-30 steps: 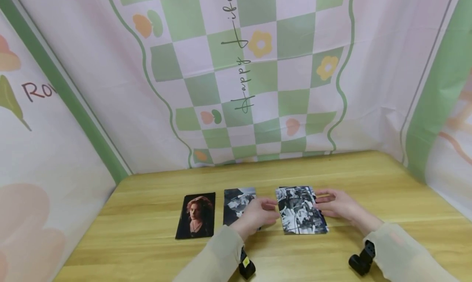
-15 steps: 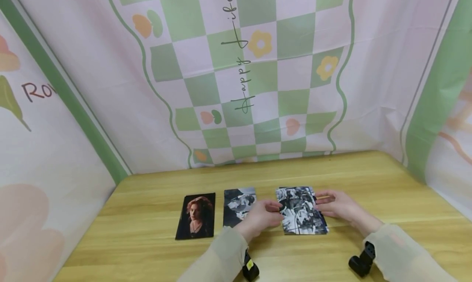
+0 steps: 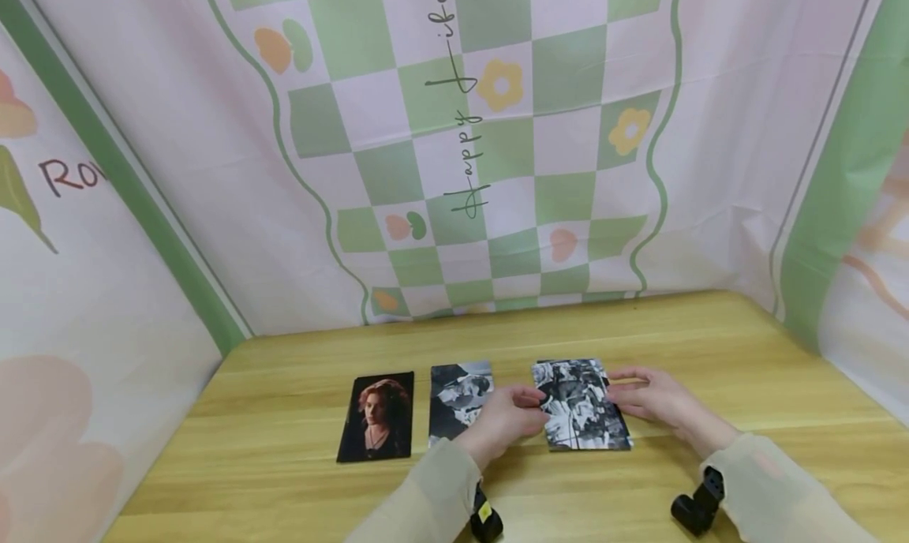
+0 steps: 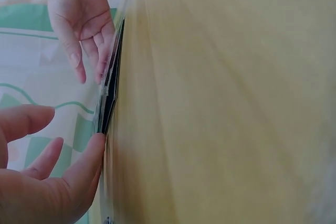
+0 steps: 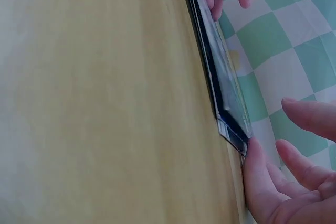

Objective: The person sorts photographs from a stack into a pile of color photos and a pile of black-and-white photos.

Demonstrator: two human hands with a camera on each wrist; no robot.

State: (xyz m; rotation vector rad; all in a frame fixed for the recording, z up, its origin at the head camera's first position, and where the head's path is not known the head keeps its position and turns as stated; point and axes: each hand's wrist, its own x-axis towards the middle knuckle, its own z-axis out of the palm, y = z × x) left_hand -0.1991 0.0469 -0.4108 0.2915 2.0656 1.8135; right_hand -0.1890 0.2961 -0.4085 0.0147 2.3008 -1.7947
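A small stack of photo cards lies flat at the right, its top one a crowded black-and-white print. The left hand touches the stack's left edge with its fingertips, the thumb held apart. At the opposite edge, fingertips of the right hand rest against the cards. Both hands have loosely extended fingers. In the left wrist view the stack shows edge-on, with dark gaps between the cards. From the right wrist, the stack has uneven, slightly fanned edges, one lower card sticking out.
Left of the hands lies another black-and-white photo card, partly covered by the left hand. Farther left is a dark portrait card. The wooden table meets a green checked cloth at the back.
The left hand has shifted slightly right, up to the left edge of the card stack. The right hand and the other cards have stayed practically in place.
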